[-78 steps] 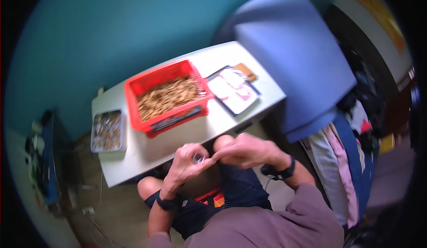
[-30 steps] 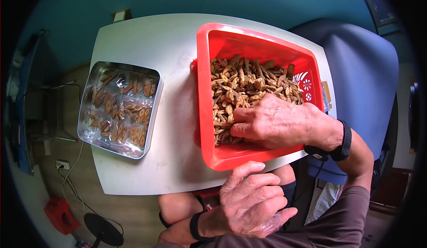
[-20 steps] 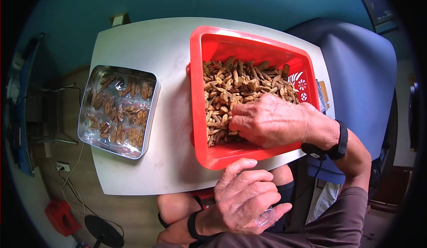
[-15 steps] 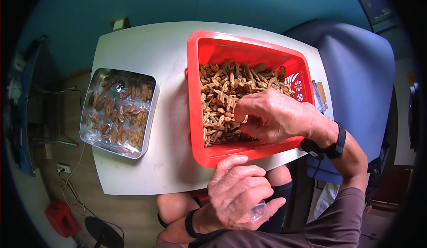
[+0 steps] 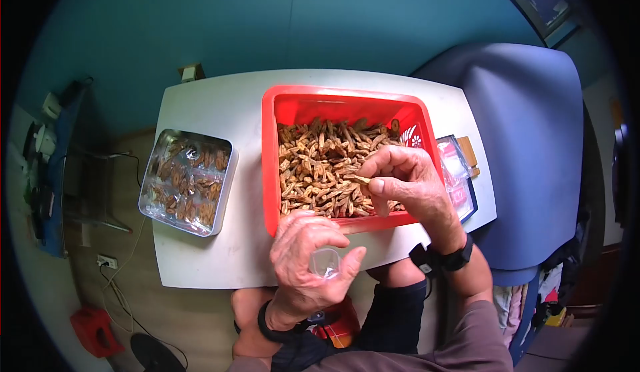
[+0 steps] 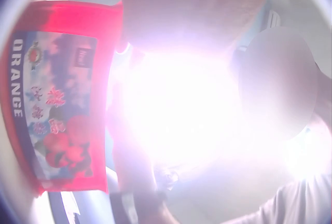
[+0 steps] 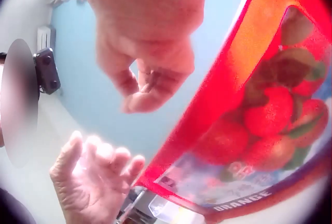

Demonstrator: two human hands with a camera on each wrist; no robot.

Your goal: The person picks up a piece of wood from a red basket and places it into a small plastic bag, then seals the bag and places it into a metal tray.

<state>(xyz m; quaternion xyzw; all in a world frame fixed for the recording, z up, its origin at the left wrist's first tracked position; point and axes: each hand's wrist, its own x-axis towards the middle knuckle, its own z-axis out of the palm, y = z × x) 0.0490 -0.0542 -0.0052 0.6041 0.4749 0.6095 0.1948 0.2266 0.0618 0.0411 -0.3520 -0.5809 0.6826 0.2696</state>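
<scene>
In the head view, my right hand (image 5: 413, 185) is raised over the near right part of a red plastic basket (image 5: 269, 165), pinching one dried brown slice (image 5: 357, 179) between thumb and fingertips. A heap of similar dried slices (image 5: 313, 172) fills the basket's lower part. Just in front of the near rim, my left hand (image 5: 303, 259) curls its fingers and thumb around a small clear plastic bag (image 5: 325, 263). The right wrist view has the left hand (image 7: 96, 177) palm up, below the right hand (image 7: 150, 73). Glare hides the left hand in the left wrist view.
A metal tin (image 5: 231, 172) of filled clear bags stands left of the basket on the white table (image 5: 200, 265). A dark-edged tray (image 5: 472, 202) with pink-and-white packets and a brown block (image 5: 469, 155) lie to the right. A blue-covered seat (image 5: 527, 159) adjoins the table.
My right hand has risen out of the heap, now pinching one slice. The left hand has turned, showing more of the clear bag. The head view has shifted, with the basket lower in it.
</scene>
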